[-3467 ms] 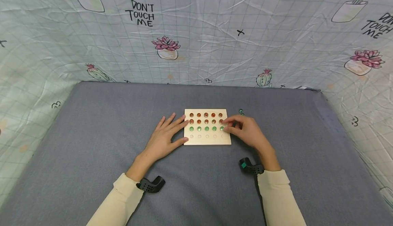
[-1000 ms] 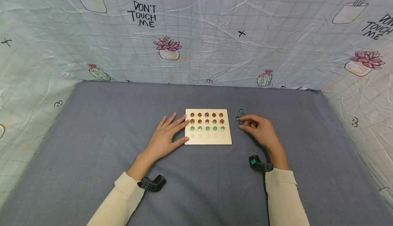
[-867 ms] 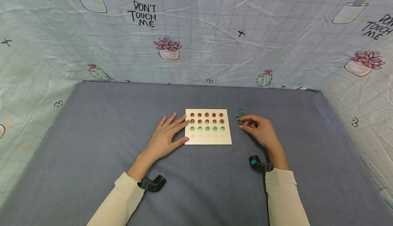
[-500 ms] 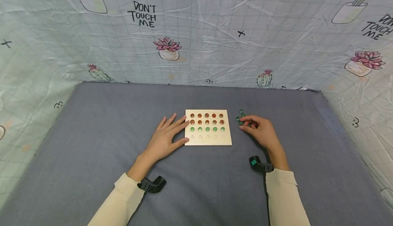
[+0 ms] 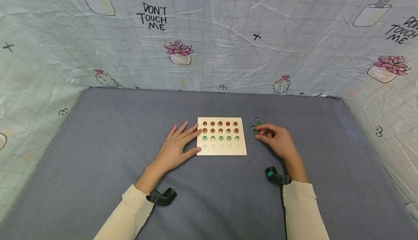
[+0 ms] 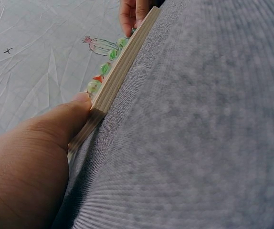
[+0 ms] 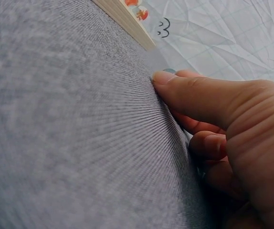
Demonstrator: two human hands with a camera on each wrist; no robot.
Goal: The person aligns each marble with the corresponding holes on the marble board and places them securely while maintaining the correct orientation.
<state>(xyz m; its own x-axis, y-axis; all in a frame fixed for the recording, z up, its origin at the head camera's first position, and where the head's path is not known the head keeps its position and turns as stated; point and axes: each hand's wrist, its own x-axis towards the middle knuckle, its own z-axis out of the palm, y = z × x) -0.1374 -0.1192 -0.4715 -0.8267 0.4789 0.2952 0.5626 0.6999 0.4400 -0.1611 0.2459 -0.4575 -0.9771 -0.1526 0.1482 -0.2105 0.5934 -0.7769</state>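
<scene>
A pale wooden board [image 5: 221, 151] lies flat on the cloth, its dimples set in rows. Orange-red marbles [image 5: 220, 123] fill the two far rows, and green marbles [image 5: 221, 138] fill the third. The nearest row shows bare dimples. With fingers spread, my left hand [image 5: 173, 146] rests at the board's left edge; its thumb [image 6: 72, 114] touches the near corner. To the right of the board, my right hand [image 5: 278, 138] pinches a green marble [image 5: 256, 132] between thumb and forefinger, low at the cloth. Other loose green marbles [image 5: 257, 119] lie right beside those fingertips, partly hidden by them.
Grey cloth [image 5: 209, 203] covers the table. Behind it and along both sides hangs a pale grid-patterned curtain [image 5: 222, 44] printed with cacti. Black camera bands [image 5: 162, 197] sit on both wrists, and a dark cable runs along the right sleeve [image 5: 302, 207].
From the right end of the board's green row, my right hand has moved right to the loose green marbles, where it has stayed over the last second. My left hand has kept its place.
</scene>
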